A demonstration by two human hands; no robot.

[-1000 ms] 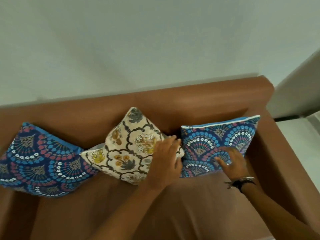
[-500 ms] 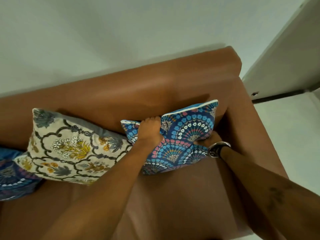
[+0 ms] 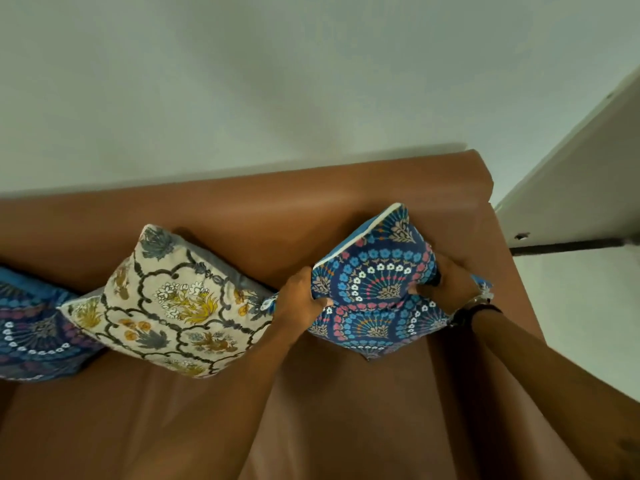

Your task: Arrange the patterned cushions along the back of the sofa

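While both hands, left hand [image 3: 300, 299] and right hand [image 3: 446, 285], pinch the blue fan-patterned cushion [image 3: 374, 282] closed-fisted, it tilts toward the sofa [image 3: 242, 209] back's right corner, probably for propping upright.

Both hands have tipped the blue cushion [image 3: 374, 282] onto its corner.

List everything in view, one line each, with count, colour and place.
Blue fan-patterned cushion held in both hands: one, blue with pink and white, right end of sofa.
Cream floral cushion: one, cream with grey and yellow, middle, leaning on backrest.
Second blue fan-patterned cushion: one, blue, left edge, partly cut off.
Brown leather sofa: one, brown, against wall.
Pale wall: one, greenish white, behind sofa.
Dark wristband: one, black, right wrist.
Left hand: gripping held cushion's left edge.
Right hand: gripping its right side.
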